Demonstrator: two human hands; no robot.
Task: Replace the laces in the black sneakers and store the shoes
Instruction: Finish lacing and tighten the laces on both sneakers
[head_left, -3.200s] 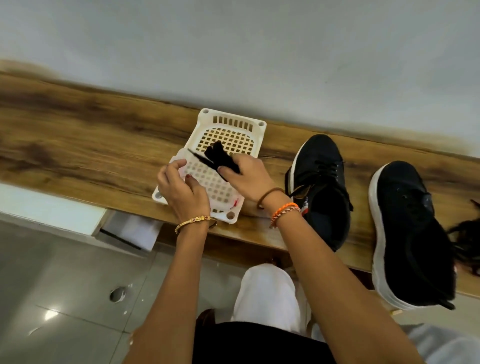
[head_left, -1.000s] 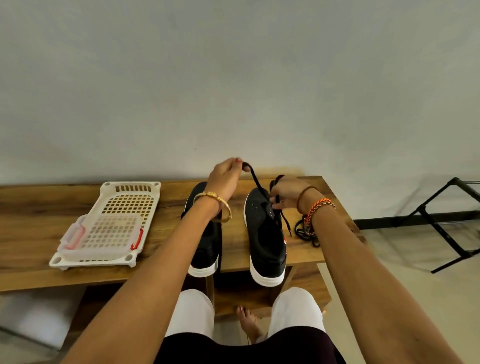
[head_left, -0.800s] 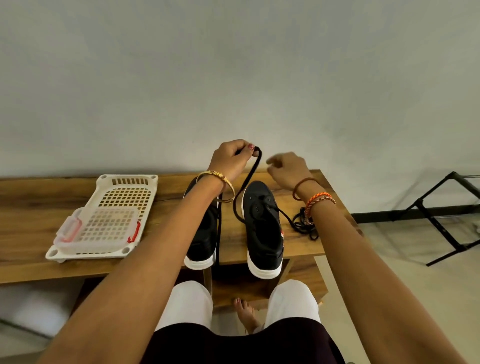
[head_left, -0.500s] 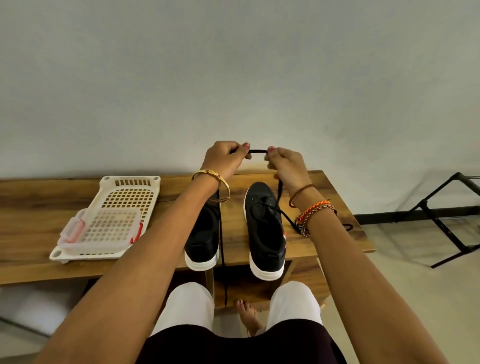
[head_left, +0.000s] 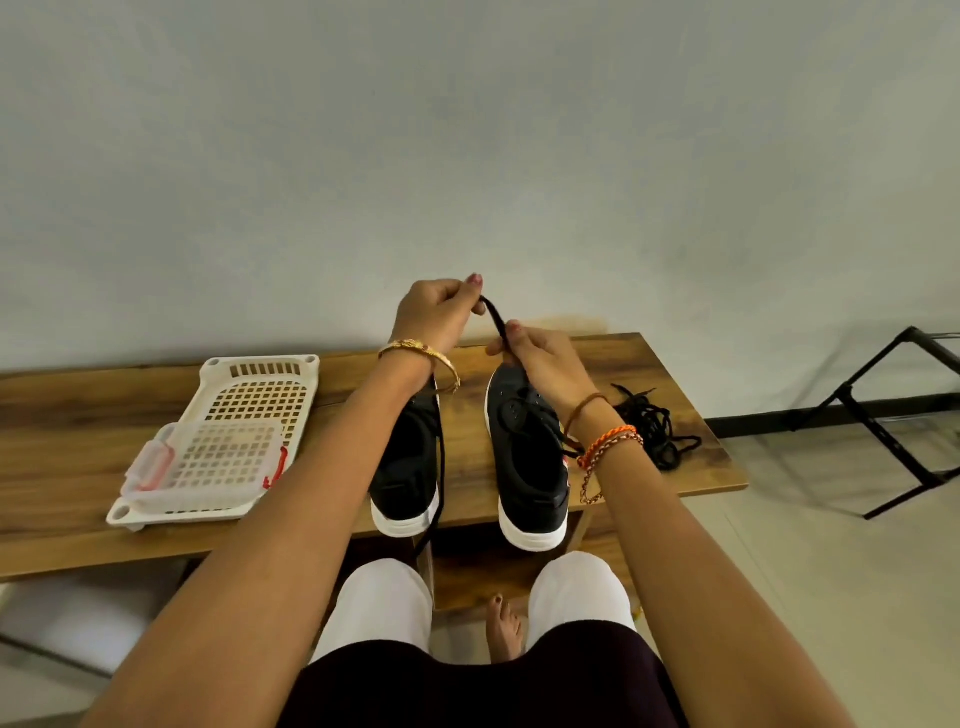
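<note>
Two black sneakers with white soles stand side by side on the wooden bench (head_left: 78, 452), heels toward me: the left sneaker (head_left: 405, 467) and the right sneaker (head_left: 530, 467). A black lace (head_left: 496, 317) is stretched between my hands above the right sneaker's toe. My left hand (head_left: 436, 312) pinches its upper part; my right hand (head_left: 540, 358) pinches it lower down, close to the shoe. One end of the lace hangs down past the left sneaker and over the bench edge. A tangle of loose black laces (head_left: 654, 426) lies to the right of the shoes.
A white perforated plastic basket (head_left: 260, 395) with a clear red-clipped box (head_left: 208, 462) on it sits at the bench's left. A black metal rack (head_left: 904, 421) stands on the floor at right. A grey wall runs behind the bench. My knees and a bare foot show below.
Since the earliest frame my hands left the basket and took up a lace over the right sneaker. In the last half second my right hand dropped lower along the lace toward the shoe.
</note>
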